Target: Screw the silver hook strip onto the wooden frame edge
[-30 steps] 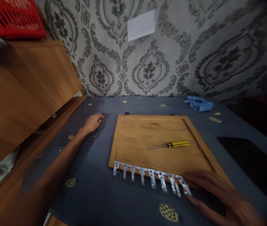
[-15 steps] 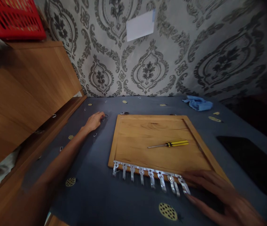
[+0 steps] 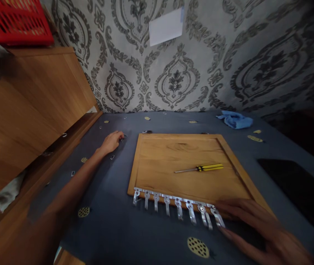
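Observation:
A wooden panel (image 3: 157,162) lies flat on the dark blue cloth (image 3: 112,221). A yellow and black screwdriver (image 3: 201,168) rests on the panel. A metal strip of hooks (image 3: 177,206) lies along the panel's near edge. My right hand (image 3: 259,230) lies with fingers stretched out, its fingertips at the strip's right end. My left hand (image 3: 111,141) reaches far left of the panel, its fingers curled on a small metal ring (image 3: 123,137) on the cloth.
A wooden cabinet (image 3: 30,106) stands at the left with a red basket (image 3: 13,22) on top. A blue rag (image 3: 236,120) lies at the back right. A dark flat object (image 3: 292,187) lies at the right. Small metal bits dot the cloth.
My left hand has shifted slightly toward the small ring. The right hand and the hook strip have stayed put.

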The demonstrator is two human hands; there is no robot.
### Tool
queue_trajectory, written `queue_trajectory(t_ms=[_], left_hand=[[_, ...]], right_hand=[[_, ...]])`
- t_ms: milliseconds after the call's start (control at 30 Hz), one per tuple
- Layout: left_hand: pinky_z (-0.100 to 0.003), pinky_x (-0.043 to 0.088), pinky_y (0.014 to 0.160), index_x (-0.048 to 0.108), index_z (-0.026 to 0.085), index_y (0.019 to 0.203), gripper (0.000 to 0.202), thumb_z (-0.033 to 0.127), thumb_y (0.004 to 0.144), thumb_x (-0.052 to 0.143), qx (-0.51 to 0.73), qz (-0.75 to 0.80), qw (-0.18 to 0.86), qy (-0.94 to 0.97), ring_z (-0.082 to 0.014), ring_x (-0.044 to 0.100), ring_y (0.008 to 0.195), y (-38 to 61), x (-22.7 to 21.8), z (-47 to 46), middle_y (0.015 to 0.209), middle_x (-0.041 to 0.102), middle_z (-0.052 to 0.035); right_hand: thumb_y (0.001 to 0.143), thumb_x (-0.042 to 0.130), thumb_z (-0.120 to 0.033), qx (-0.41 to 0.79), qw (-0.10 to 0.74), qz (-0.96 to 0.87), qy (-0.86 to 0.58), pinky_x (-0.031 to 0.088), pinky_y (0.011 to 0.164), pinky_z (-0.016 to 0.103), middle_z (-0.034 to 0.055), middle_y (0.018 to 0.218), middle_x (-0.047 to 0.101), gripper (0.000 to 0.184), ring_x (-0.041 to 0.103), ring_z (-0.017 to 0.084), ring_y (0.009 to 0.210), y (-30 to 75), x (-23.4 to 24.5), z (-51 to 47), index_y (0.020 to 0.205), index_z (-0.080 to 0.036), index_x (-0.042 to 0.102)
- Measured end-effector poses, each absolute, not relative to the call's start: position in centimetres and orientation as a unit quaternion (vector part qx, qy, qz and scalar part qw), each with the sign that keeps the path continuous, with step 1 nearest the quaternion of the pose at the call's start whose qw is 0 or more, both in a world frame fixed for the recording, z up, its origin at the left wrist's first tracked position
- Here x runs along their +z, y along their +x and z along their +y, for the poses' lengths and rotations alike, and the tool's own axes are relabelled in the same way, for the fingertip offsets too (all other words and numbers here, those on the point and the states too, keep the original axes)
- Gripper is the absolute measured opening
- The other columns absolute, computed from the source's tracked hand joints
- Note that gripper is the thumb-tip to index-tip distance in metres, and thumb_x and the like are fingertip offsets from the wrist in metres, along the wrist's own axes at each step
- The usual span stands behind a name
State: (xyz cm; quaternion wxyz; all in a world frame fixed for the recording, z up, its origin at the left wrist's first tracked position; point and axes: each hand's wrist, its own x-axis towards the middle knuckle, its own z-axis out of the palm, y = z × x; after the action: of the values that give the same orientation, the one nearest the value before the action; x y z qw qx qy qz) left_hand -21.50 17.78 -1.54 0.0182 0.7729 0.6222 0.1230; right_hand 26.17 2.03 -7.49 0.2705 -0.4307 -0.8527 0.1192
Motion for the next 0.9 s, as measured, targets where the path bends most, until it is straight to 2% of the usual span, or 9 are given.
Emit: queue_trajectory(t_ms=[333, 567, 900], left_hand=[[-0.042, 0.054, 0.086, 0.057, 0.017, 0.119, 0.031, 0.034, 0.093, 0.057, 0.125, 0.623, 0.011, 0.772, -0.0214, 0.062, 0.102, -21.2, -2.1, 18.1, 0.12, 0.06, -0.0094], [-0.044, 0.053, 0.088, 0.056, 0.017, 0.121, 0.033, 0.034, 0.093, 0.058, 0.132, 0.655, -0.048, 0.743, -0.0229, 0.061, 0.105, -21.4, -1.1, 19.7, 0.123, 0.058, -0.0098], [-0.043, 0.053, 0.087, 0.056, 0.017, 0.12, 0.032, 0.034, 0.093, 0.058, 0.054, 0.655, -0.069, 0.75, -0.0223, 0.061, 0.104, -20.7, -0.3, 19.6, 0.122, 0.059, -0.0096]], right_hand=[[0.079, 0.066, -0.045, 0.139, 0.265, -0.841, -0.451, 0.061, 0.083, 0.041, 0.0075, 0.114, 0.065, 0.037, 0.067, 0.028, 0.102, 26.5, -7.8, 1.9, 0.116, -0.045, 0.058], [0.078, 0.067, -0.044, 0.13, 0.277, -0.839, -0.451, 0.061, 0.082, 0.044, 0.0078, 0.113, 0.066, 0.038, 0.067, 0.03, 0.101, 26.4, -7.9, 2.0, 0.115, -0.04, 0.062], [0.079, 0.065, -0.045, 0.125, 0.273, -0.837, -0.456, 0.061, 0.084, 0.038, 0.0053, 0.111, 0.068, 0.03, 0.068, 0.027, 0.1, 25.9, -6.5, 1.8, 0.107, -0.034, 0.068]])
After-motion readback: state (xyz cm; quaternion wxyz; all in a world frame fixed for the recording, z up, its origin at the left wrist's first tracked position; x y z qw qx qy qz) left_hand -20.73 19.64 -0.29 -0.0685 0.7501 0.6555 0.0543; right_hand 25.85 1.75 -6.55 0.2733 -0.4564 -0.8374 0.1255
